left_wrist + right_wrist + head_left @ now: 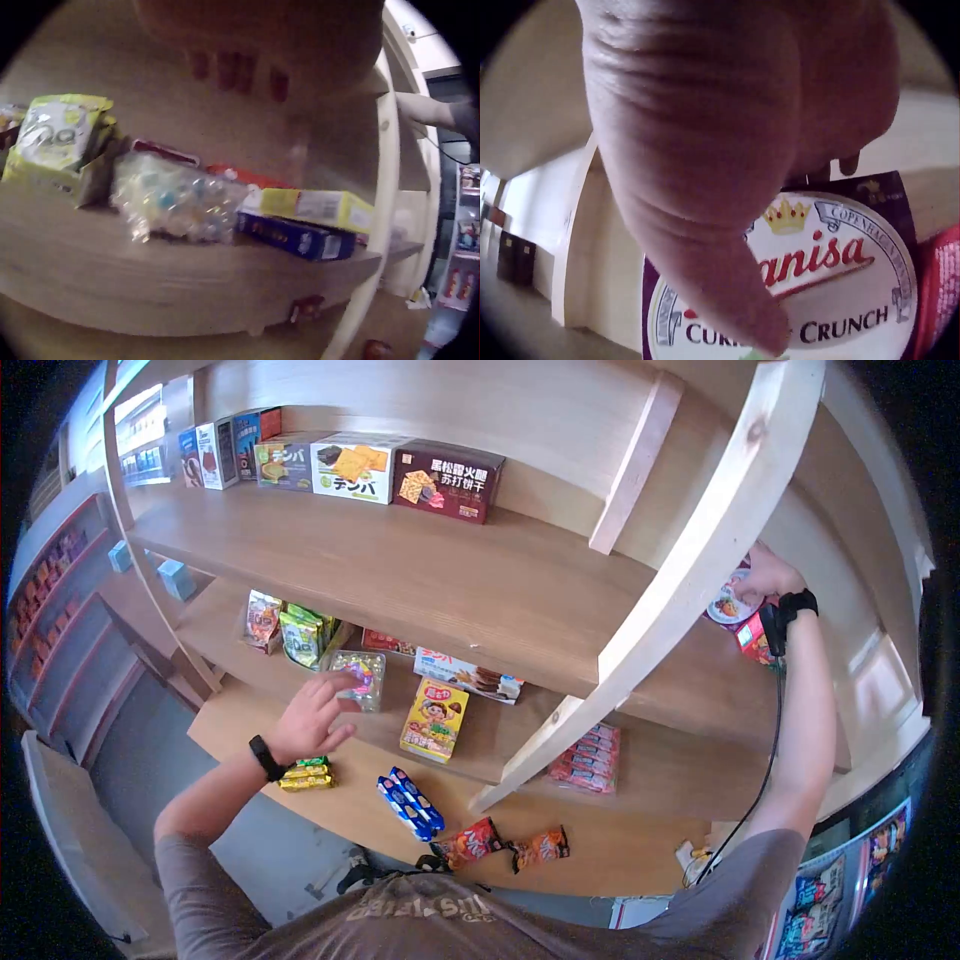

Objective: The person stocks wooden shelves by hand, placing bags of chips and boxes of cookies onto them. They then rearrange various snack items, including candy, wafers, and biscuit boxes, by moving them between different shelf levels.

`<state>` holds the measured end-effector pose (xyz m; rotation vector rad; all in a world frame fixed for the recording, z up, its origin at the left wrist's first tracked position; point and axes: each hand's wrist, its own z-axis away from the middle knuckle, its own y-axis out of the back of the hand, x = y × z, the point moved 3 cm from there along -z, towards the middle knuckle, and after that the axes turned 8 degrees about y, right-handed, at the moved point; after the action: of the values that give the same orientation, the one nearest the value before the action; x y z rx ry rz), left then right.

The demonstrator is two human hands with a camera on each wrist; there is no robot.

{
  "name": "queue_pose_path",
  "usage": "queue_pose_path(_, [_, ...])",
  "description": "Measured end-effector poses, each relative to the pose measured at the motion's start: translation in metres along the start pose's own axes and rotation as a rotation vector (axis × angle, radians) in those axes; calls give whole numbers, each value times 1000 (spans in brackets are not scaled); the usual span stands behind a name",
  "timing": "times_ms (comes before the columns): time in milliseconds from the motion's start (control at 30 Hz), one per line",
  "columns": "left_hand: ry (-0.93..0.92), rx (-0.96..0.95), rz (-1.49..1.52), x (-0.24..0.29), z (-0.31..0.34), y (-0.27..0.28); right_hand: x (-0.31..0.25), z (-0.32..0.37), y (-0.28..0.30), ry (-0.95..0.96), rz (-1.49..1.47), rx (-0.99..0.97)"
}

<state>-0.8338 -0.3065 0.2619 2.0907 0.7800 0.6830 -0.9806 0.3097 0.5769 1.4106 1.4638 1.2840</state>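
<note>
At the right end of the upper shelf, my right hand (775, 575) grips a purple Danisa cookie box (840, 292). The thumb lies across its white oval label, and the other fingers reach behind its top edge. A red package (940, 300) stands beside this box. My left hand (312, 715) is held out with loosely spread fingers and nothing in them. In the head view it overlaps a clear pack of colourful candies (368, 682) on the lower shelf. The left wrist view shows the blurred fingertips above that shiny pack (176, 199).
Several cracker boxes (448, 485) line the upper shelf's back left. A slanted wooden post (690, 550) stands between my hands. Below are green snack pouches (302, 635), a yellow box (435, 720), pink packs (588, 760), blue packets (410, 805) and red snack bags (470, 843).
</note>
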Motion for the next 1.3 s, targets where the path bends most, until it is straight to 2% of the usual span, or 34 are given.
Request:
queue_pose_path(67, [-64,14,15,24,-9,22,6,3,-1,-7,-248,-63])
queue_pose_path(133, [-263,-12,99,50,-22,47,-14,20,8,-25,-243,-31])
queue_pose_path(200, [-326,-2,155,66,-36,70,-23,31,10,-76,-417,-58])
queue_pose_path(233, [-385,22,161,73,-44,83,-28,34,15,14,-281,-28])
queue_pose_path(267, [-443,51,165,79,-54,96,-35,39,21,4,-270,-25])
queue_pose_path(333, [-438,88,173,86,-79,119,-72,47,35,293,-295,42])
queue_pose_path(400, [-388,145,121,92,-106,139,-94,40,37,213,-310,-25])
queue_pose_path(467, [-363,207,43,99,-139,155,-104,27,28,314,-627,24])
queue_pose_path(533, [-372,245,19,102,-175,163,-155,10,22,426,-885,-11])
queue_pose_path(600, [-290,207,54,97,-206,162,-203,8,30,359,-901,6])
queue_pose_path(633, [-286,214,51,96,-222,160,-209,-3,29,366,-897,6])
queue_pose_path(700, [-224,223,50,90,-254,149,-220,-33,27,528,-614,23])
queue_pose_path(800, [-236,268,-71,82,-292,135,-237,-54,19,548,-508,90])
queue_pose_path(833, [-229,270,-78,78,-303,131,-234,-72,9,630,-513,133])
queue_pose_path(867, [-212,212,-89,75,-313,125,-235,-74,10,637,-517,133])
queue_pose_path(933, [-191,151,-109,69,-325,115,-237,-78,11,639,-267,136])
queue_pose_path(1000, [-93,17,-157,62,-333,103,-228,-75,14,674,-307,152])
queue_pose_path(1067, [-125,42,-171,56,-342,97,-217,-73,16,734,-157,216])
queue_pose_path(1133, [-71,14,-182,50,-350,94,-211,-75,13,698,-233,187])
queue_pose_path(1233, [-2,-43,-174,45,-359,89,-212,-80,8,716,-119,200])
queue_pose_path(1300, [8,-36,-159,42,-366,87,-216,-83,3,779,-116,287])
